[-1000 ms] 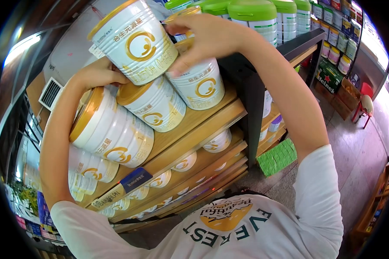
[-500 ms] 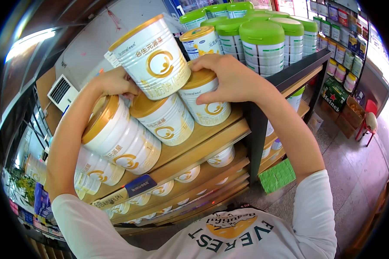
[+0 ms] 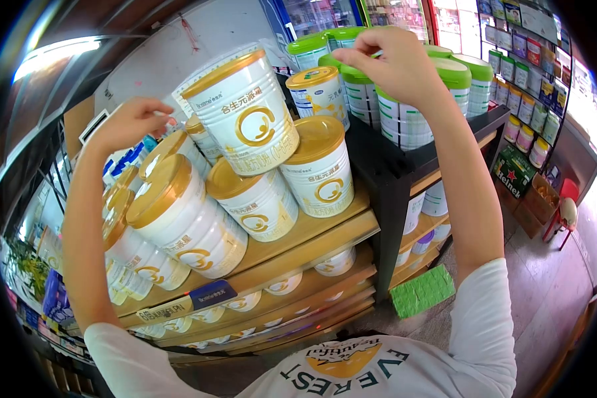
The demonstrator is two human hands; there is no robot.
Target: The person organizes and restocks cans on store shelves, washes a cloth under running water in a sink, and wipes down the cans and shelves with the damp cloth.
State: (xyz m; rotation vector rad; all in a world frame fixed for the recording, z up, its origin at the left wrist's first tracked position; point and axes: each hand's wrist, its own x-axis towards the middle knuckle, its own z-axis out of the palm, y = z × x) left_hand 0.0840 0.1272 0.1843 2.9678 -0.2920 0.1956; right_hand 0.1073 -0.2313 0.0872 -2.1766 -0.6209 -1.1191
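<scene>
A large white milk powder can [image 3: 249,109] with a gold lid and gold ring logo rests, slightly tilted in view, on top of two smaller cans, the left one [image 3: 259,205] and the right one [image 3: 317,166]. My left hand [image 3: 131,125] is in the air left of the upper can, fingers apart and holding nothing. Over at the right, my right hand [image 3: 393,65] hovers in front of the green-lidded cans [image 3: 404,123], fingers bent with a gap between thumb and forefinger. Nothing shows in it. Beneath it to the left stands a can with a blue-and-yellow label [image 3: 320,96].
More gold-lidded cans [image 3: 186,219] line the wooden shelf [image 3: 312,239] on the left. A black shelf frame [image 3: 388,199] divides it from the green-lidded stock. On the floor are a green block [image 3: 422,290], a Heineken box [image 3: 515,171] and a red chair [image 3: 566,199].
Both hands have come away from the stacked cans. My left hand has moved up and left, my right hand up and right; the large can stays on the lower two.
</scene>
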